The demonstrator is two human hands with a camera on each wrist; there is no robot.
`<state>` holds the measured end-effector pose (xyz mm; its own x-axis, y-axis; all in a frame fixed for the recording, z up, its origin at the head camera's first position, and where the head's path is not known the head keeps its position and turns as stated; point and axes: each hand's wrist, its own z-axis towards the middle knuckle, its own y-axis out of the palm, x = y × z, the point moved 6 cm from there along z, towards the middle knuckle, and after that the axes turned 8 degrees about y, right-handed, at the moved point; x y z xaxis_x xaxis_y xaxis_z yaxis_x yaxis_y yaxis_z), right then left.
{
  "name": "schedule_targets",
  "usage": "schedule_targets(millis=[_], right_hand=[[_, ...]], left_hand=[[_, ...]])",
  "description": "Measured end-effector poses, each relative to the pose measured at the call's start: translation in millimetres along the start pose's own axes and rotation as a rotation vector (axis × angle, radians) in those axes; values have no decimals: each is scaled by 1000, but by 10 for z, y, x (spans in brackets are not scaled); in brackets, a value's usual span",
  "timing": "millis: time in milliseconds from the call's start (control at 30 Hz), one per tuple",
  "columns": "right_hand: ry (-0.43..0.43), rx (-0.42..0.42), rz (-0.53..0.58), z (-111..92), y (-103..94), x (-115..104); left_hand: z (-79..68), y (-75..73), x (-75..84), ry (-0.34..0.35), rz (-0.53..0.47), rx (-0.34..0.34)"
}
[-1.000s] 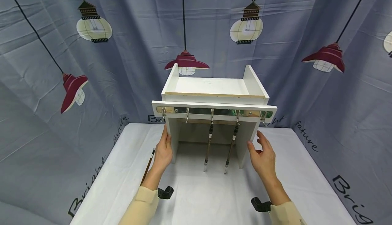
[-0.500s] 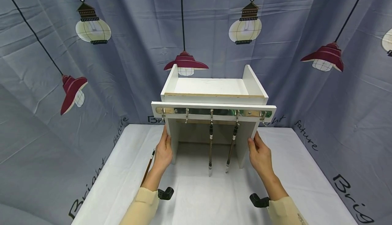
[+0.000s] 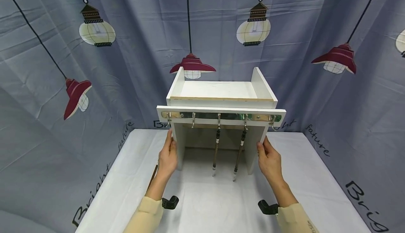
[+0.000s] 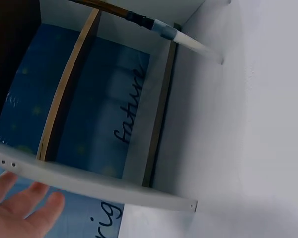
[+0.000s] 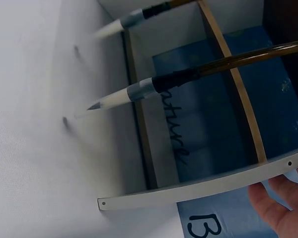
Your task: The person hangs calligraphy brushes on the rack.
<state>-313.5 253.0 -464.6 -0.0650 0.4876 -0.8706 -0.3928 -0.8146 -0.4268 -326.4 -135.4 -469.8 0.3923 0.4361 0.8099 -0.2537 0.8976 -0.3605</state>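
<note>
A white wooden shelf rack (image 3: 221, 102) stands on the table, a row of metal hooks along its front board. From two of the hooks hang calligraphy brushes, a left one (image 3: 216, 145) and a right one (image 3: 242, 148), tips down. My left hand (image 3: 167, 157) touches the outer face of the left side panel (image 4: 109, 186), fingers extended. Opposite it, my right hand (image 3: 270, 161) rests its fingertips on the outside of the right side panel (image 5: 203, 184), thumb at the front edge. In the right wrist view the nearer brush (image 5: 174, 79) shows pale bristles with a dark tip.
Another brush (image 3: 153, 176) is at the left, partly hidden behind my left wrist. White cloth covers the table (image 3: 212, 205). A blue-grey curtain (image 3: 139, 57) printed with lamps encloses the back and sides. Dark wrist mounts (image 3: 268, 207) stick out from both arms.
My right hand has come in from beside the rack and now touches its right panel. The left hanging brush has swung back and forth. My left hand has barely moved.
</note>
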Motion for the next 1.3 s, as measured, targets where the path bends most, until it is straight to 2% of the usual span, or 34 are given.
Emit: schedule_targets(millis=[133,300,433,633,833,1033,1300], right_hand=[[-2,3,6,-3,-9,-4],[4,4,6,-19,-7,-6],[11,1,6,-21,0,-4],[17,6,5,-19,-2,-5],[13,6,0,-20,2,-8],[33,4,-4,-17,7,15],[16,3,2,-19,6,-10]], left_hand=[[-36,-119,-18,-5,5,86],[-107,-230,-108,-36,54,140],[-147,-269,-212,-81,106,142],[-175,-326,-304,-94,207,150],[-226,-374,-397,-125,257,159],[-271,-373,-473,-141,318,154],[-330,-354,-611,-175,373,123]])
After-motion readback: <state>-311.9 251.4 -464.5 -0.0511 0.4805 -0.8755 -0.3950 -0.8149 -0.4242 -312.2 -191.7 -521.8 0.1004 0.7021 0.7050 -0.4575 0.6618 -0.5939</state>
